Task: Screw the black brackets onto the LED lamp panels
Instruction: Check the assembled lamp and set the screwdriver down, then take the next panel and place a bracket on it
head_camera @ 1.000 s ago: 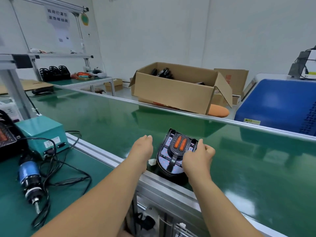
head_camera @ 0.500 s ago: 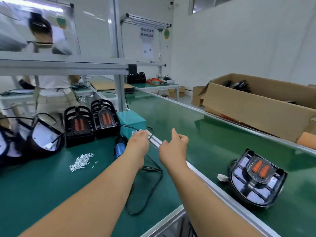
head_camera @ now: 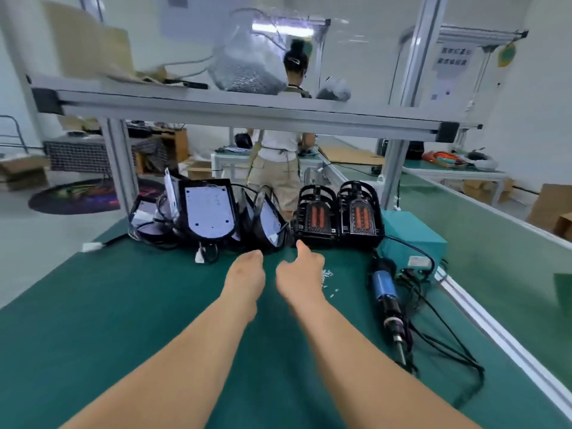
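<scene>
Nearest to us, both forearms stretch forward over the green mat [head_camera: 108,305]. Our left hand [head_camera: 247,274] shows only its back, so we cannot tell how its fingers lie. Our right hand [head_camera: 301,275] has the thumb raised and the other fingers loosely folded, grasping nothing.

Just right of that hand lies one small scatter of screws [head_camera: 326,276]. Beyond them, one blue electric screwdriver [head_camera: 385,292] lies flat on the mat, untouched, with its cable running to one teal power box [head_camera: 413,235].

Just ahead of the hands stand the task's parts. Two black brackets [head_camera: 315,216] with orange strips stand upright side by side, the right one touching the teal box. To their left, the LED lamp panels [head_camera: 210,212] lean together in a tangle of wires. We count three white faces plainly. Further dark edges between them may be more panels, but we cannot separate them.

We judge this cycle is only starting: no panel lies flat for work, no bracket sits on one here, and no screw is picked up. Fetching, seating and driving all remain.

Overhead runs one aluminium shelf [head_camera: 247,114] carrying a clear bag [head_camera: 247,68]. Farthest off, another person [head_camera: 278,168] stands facing away.
</scene>
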`<control>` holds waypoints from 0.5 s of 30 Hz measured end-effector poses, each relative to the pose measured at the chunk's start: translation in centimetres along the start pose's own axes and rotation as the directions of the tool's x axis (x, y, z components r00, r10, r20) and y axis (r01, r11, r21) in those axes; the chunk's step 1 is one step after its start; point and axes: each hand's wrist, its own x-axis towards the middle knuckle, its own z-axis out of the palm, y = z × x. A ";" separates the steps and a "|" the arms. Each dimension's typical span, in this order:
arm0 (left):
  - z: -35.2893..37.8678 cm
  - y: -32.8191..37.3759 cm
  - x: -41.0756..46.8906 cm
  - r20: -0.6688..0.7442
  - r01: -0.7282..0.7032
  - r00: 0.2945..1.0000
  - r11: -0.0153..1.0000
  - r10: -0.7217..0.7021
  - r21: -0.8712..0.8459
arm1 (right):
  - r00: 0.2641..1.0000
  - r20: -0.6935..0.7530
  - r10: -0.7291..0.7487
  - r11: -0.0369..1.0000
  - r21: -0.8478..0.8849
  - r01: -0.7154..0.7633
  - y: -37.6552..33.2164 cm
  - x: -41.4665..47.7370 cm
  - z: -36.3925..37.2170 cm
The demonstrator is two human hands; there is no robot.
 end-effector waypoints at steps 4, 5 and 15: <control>-4.0 -3.9 2.0 -0.162 -0.021 0.987 0.991 -0.001 -0.135 | 0.993 0.107 0.051 0.999 -0.015 -0.050 1.0 0.6 5.5; -4.6 -4.6 2.2 -0.164 -0.061 0.986 0.973 0.025 -0.223 | 0.994 0.106 0.037 0.999 -0.038 -0.033 1.5 0.9 6.6; -6.8 -5.0 3.8 -0.072 -0.009 0.996 0.703 -0.060 -0.711 | 0.998 -0.003 0.057 0.950 0.308 -0.054 0.8 6.1 11.6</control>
